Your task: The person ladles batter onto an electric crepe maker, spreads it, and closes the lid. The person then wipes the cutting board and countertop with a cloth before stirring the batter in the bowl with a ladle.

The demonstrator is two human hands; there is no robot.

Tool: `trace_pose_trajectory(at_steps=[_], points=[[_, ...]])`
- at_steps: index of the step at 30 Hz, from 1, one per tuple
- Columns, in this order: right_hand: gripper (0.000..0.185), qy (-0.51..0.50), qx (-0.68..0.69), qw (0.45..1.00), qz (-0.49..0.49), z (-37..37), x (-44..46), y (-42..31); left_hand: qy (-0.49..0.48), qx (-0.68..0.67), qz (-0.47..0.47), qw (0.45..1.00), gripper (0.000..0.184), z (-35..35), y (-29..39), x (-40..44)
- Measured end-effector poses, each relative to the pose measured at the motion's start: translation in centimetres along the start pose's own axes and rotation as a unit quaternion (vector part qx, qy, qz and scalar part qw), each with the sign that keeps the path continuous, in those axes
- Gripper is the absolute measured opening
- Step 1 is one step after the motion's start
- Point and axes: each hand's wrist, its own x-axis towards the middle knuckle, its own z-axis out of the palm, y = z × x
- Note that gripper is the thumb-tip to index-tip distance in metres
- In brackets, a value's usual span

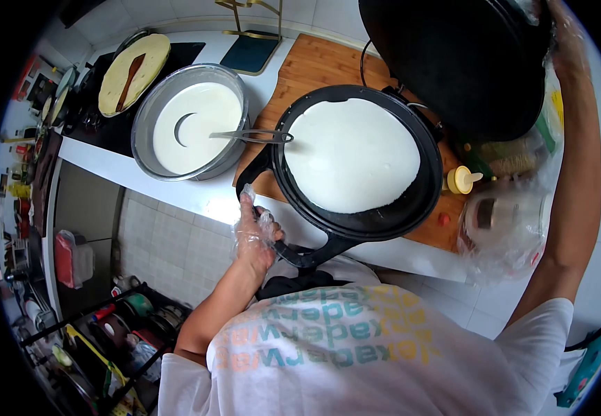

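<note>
Watching remotely, I have my gloved left hand (255, 232) with fingers closed round the loop handle (305, 260) of the hinged griddle (433, 163); white batter (352, 156) lies off-centre inside. Beyond, my right hand (567, 43) meets the raised lid (453, 69), fingers too hidden to tell. Tilting the handle could spill batter; losing the lid could slam it down.
</note>
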Motion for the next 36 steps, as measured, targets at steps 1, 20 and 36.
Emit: trace_pose_trajectory(at_steps=[1,20,36], points=[[0.031,0.017,0.014,1.000,0.002,-0.2,-0.1,0.4,0.001,0.000,0.004,1.000,0.043,0.2,0.0,-0.4],[0.026,0.106,0.232,0.958,0.130,-12.9,-1.7,11.8,-0.121,0.037,0.115,0.985,0.027,4.7,1.4,-5.6],[0.060,0.017,0.107,0.987,-0.119,-14.0,-8.4,6.3,-0.118,0.138,0.305,0.935,0.015,5.0,5.4,-6.2]])
